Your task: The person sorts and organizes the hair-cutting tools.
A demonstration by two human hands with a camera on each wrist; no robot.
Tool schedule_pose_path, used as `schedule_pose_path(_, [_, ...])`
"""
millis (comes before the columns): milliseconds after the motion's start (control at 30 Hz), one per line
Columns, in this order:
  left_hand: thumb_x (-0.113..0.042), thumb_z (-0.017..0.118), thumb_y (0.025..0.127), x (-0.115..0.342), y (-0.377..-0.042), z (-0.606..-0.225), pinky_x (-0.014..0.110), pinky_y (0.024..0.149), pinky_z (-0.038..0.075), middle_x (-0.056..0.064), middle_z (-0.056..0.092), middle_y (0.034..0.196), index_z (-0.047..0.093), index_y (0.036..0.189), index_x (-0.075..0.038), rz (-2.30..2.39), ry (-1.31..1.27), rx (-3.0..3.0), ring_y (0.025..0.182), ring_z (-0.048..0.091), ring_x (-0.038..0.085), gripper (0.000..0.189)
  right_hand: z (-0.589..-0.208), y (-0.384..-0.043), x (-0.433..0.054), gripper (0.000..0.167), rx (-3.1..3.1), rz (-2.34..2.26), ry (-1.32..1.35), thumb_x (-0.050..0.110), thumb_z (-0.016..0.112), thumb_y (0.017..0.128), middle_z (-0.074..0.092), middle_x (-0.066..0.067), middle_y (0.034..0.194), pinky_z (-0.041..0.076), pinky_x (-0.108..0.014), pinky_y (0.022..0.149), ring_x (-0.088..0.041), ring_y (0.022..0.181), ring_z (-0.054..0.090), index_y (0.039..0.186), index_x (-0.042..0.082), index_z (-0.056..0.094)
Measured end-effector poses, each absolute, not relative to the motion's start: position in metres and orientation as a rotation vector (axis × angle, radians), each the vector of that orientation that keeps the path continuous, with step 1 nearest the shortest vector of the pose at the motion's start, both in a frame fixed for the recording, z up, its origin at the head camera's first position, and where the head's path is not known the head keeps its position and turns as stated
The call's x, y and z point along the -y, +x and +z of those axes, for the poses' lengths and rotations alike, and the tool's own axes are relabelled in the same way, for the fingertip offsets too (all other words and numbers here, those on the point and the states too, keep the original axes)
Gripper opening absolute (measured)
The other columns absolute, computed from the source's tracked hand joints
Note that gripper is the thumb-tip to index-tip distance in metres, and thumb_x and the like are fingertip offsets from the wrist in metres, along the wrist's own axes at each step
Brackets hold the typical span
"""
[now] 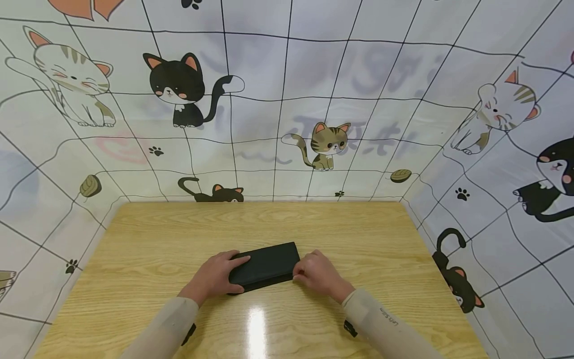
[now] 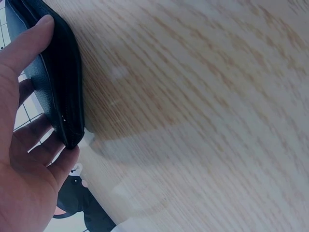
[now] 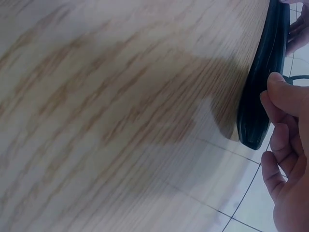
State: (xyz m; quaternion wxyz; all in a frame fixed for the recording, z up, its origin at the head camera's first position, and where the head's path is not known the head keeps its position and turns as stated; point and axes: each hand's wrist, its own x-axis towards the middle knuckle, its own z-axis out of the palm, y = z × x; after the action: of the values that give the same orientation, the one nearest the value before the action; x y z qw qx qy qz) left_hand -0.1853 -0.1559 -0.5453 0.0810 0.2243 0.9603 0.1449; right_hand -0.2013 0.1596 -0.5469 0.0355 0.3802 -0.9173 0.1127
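A flat, oblong black wallet (image 1: 265, 264) lies slightly slanted on the wooden table, its long side facing me. My left hand (image 1: 219, 273) holds its left end, the index finger stretched over the top and the thumb along the near edge. In the left wrist view, a seam or zip line runs down the side of the wallet (image 2: 67, 72), and the other fingers curl round its end. My right hand (image 1: 319, 273) pinches at the near right corner with thumb and index finger. In the right wrist view, that thumb (image 3: 276, 79) presses the wallet's edge while the remaining fingers curl beneath.
The light wooden table (image 1: 350, 224) spreads around the wallet, with a bright reflection near its front. A white curtain (image 1: 269, 124) printed with cats and grid lines encloses the back and both sides. Dark bands (image 1: 351, 328) show under both sleeves.
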Motion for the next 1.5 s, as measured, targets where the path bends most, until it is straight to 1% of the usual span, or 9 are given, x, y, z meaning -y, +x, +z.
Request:
schedule_pose_path(200, [-0.053, 0.081, 0.072, 0.156, -0.186, -0.548, 0.052, 0.106, 0.043, 0.01, 0.049, 0.146, 0.051, 0.142, -0.03, 0.414, 0.668, -2.875, 0.13, 0.051, 0.034, 0.08, -0.547, -0.2, -0.154, 0.008, 2.813, 0.322, 1.191, 0.031, 0.074, 0.086, 0.071, 0.016, 0.077, 0.047, -0.03, 0.08, 0.001, 0.072, 0.061, 0.08, 0.026, 0.074])
schedule_pose_path(467, [-0.052, 0.082, 0.072, 0.156, -0.186, -0.547, 0.052, 0.106, 0.042, 0.01, 0.048, 0.146, 0.051, 0.142, -0.03, 0.415, 0.667, -2.878, 0.13, 0.051, 0.034, 0.08, -0.549, -0.199, -0.149, 0.007, 2.728, 0.313, 1.238, 0.032, 0.076, 0.083, 0.069, 0.017, 0.075, 0.046, -0.027, 0.075, 0.001, 0.068, 0.058, 0.078, 0.027, 0.073])
schedule_pose_path(667, [-0.052, 0.082, 0.072, 0.156, -0.185, -0.546, 0.053, 0.107, 0.042, 0.011, 0.048, 0.147, 0.051, 0.143, -0.029, 0.423, 0.665, -2.872, 0.131, 0.05, 0.035, 0.08, -0.55, -0.199, -0.145, 0.008, 2.752, 0.262, 1.229, 0.034, 0.075, 0.084, 0.068, 0.018, 0.075, 0.047, -0.027, 0.078, 0.0, 0.07, 0.057, 0.079, 0.029, 0.073])
schedule_pose_path(833, [-0.052, 0.082, 0.072, 0.156, -0.184, -0.547, 0.052, 0.106, 0.042, 0.01, 0.048, 0.146, 0.051, 0.142, -0.029, 0.417, 0.668, -2.887, 0.13, 0.051, 0.034, 0.08, -0.549, -0.199, -0.145, 0.008, 2.794, 0.286, 1.2, 0.034, 0.074, 0.086, 0.069, 0.017, 0.077, 0.048, -0.029, 0.081, 0.0, 0.072, 0.059, 0.08, 0.028, 0.073])
schedule_pose_path(1000, [-0.057, 0.079, 0.072, 0.152, -0.18, -0.548, 0.052, 0.103, 0.044, 0.012, 0.051, 0.143, 0.052, 0.142, -0.027, 0.402, 0.652, -2.911, 0.125, 0.054, 0.035, 0.081, -0.546, -0.202, -0.147, 0.008, 2.783, 0.325, 1.143, 0.033, 0.073, 0.086, 0.07, 0.015, 0.077, 0.048, -0.032, 0.081, -0.002, 0.073, 0.062, 0.081, 0.026, 0.073])
schedule_pose_path(1200, [-0.068, 0.072, 0.072, 0.145, -0.175, -0.547, 0.051, 0.101, 0.045, 0.012, 0.052, 0.139, 0.05, 0.144, -0.026, 0.371, 0.623, -2.926, 0.119, 0.055, 0.035, 0.085, -0.547, -0.211, -0.152, 0.007, 2.793, 0.34, 1.06, 0.03, 0.075, 0.085, 0.07, 0.014, 0.076, 0.047, -0.032, 0.078, -0.002, 0.071, 0.062, 0.08, 0.025, 0.073])
schedule_pose_path(1333, [-0.07, 0.062, 0.079, 0.142, -0.173, -0.547, 0.049, 0.1, 0.047, 0.011, 0.054, 0.135, 0.05, 0.144, -0.027, 0.32, 0.635, -2.939, 0.117, 0.057, 0.033, 0.079, -0.547, -0.217, -0.155, 0.007, 2.814, 0.367, 1.009, 0.029, 0.075, 0.085, 0.07, 0.013, 0.075, 0.046, -0.032, 0.078, -0.003, 0.069, 0.06, 0.08, 0.025, 0.073])
schedule_pose_path(1433, [-0.067, 0.056, 0.086, 0.139, -0.172, -0.547, 0.048, 0.098, 0.049, 0.011, 0.056, 0.13, 0.051, 0.143, -0.027, 0.279, 0.654, -2.954, 0.114, 0.059, 0.03, 0.07, -0.547, -0.222, -0.156, 0.007, 2.823, 0.371, 0.979, 0.03, 0.075, 0.085, 0.069, 0.013, 0.075, 0.046, -0.032, 0.078, -0.003, 0.067, 0.058, 0.08, 0.025, 0.073])
schedule_pose_path(1500, [-0.064, 0.054, 0.089, 0.138, -0.172, -0.547, 0.047, 0.096, 0.049, 0.011, 0.057, 0.127, 0.052, 0.143, -0.026, 0.265, 0.663, -2.964, 0.111, 0.06, 0.029, 0.066, -0.547, -0.225, -0.157, 0.007, 2.827, 0.359, 0.97, 0.03, 0.074, 0.086, 0.07, 0.013, 0.075, 0.046, -0.032, 0.078, -0.003, 0.067, 0.058, 0.081, 0.025, 0.073])
